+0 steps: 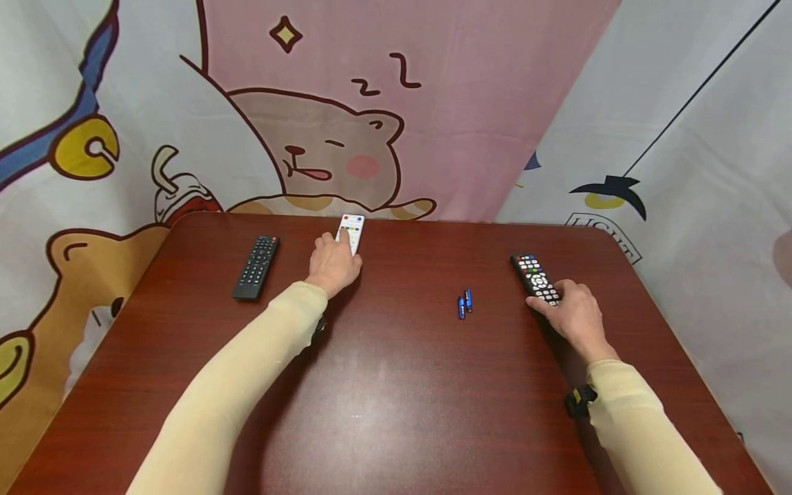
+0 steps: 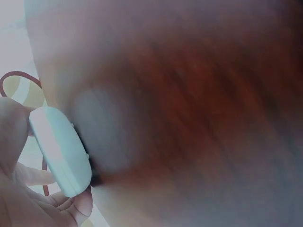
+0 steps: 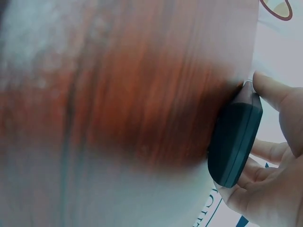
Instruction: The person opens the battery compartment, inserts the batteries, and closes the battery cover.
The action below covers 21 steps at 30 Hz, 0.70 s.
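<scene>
Near the far edge of the table, my left hand grips a white remote control by its lower part, one finger lying over its buttons. The left wrist view shows the end of this white remote between thumb and fingers. On the right side, my right hand holds a black remote control by its near end, buttons facing up. Seen from the right wrist, the thumb and fingers pinch the sides of the black remote. The palms hide the near ends of both remotes from the head view.
Another dark remote control lies on the brown table, left of my left hand. Two small blue batteries lie side by side between my hands, nearer the right one. A cartoon-printed curtain hangs right behind the table.
</scene>
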### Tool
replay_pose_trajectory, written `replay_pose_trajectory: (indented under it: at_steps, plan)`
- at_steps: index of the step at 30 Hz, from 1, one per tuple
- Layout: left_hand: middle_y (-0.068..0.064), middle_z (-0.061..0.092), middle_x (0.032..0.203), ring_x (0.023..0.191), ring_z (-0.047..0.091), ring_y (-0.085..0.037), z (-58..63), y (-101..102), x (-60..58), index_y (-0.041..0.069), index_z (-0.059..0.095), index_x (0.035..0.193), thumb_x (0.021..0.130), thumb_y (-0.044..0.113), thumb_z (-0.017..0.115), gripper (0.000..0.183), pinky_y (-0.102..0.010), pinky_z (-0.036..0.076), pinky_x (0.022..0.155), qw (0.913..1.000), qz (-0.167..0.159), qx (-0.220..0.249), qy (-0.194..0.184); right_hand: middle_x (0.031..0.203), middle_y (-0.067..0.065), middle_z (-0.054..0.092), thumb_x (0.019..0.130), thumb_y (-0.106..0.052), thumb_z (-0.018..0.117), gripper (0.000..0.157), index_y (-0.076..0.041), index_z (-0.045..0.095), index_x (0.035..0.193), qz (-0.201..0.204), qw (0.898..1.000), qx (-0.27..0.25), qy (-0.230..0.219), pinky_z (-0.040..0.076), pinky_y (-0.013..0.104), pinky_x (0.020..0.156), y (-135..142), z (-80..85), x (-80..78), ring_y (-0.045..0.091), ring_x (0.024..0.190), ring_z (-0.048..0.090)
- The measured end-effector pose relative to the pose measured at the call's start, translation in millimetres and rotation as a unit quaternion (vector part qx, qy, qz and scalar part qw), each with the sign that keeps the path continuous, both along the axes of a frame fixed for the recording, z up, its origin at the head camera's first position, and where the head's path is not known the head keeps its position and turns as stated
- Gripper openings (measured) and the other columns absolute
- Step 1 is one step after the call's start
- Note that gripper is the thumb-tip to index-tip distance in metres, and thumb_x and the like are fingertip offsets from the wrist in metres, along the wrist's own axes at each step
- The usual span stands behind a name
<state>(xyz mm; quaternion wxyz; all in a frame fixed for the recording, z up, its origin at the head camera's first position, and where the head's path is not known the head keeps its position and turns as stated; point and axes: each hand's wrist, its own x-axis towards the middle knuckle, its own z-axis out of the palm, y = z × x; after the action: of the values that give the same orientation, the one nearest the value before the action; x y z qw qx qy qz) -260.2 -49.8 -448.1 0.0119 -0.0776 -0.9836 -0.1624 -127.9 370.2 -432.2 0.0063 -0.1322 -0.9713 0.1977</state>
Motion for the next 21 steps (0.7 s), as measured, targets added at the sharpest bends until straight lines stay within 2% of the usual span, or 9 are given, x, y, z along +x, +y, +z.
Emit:
replay_pose_trajectory:
  at_steps: [11,16,21]
  plan:
    - [-0.029,0.055,0.112,0.104,0.055,-0.045,7.3,-3,1.8,-0.006,0.046,0.138,0.095,0.029,0.055,0.056,-0.056,0.051,0.085,0.9965,0.027,0.078,-0.014,0.122,0.037,0.049,0.097,-0.046,0.067,0.075,0.018,0.049,0.133,-0.004,1.0,0.001,0.001,0.045,0.064,0.091,1,2.6,0.2,0.048,0.107,0.049]
    - [-0.028,0.057,0.111,0.103,0.057,-0.045,13.3,-2,3.5,-0.004,0.049,0.134,0.096,0.03,0.055,0.051,-0.057,0.05,0.087,0.9921,0.04,0.118,-0.018,0.121,0.036,0.049,0.097,-0.044,0.067,0.072,0.017,0.051,0.131,-0.008,1.0,0.004,0.01,0.045,0.065,0.091,0,2.8,0.7,0.048,0.107,0.048]
    - [-0.025,0.06,0.11,0.099,0.06,-0.043,17.3,-4,5.7,-0.001,0.05,0.136,0.097,0.03,0.053,0.049,-0.056,0.049,0.087,0.9838,0.044,0.171,-0.03,0.122,0.036,0.049,0.098,-0.044,0.066,0.07,0.017,0.052,0.131,-0.007,1.0,0.0,0.02,0.044,0.065,0.091,-4,3.4,2.2,0.049,0.108,0.047]
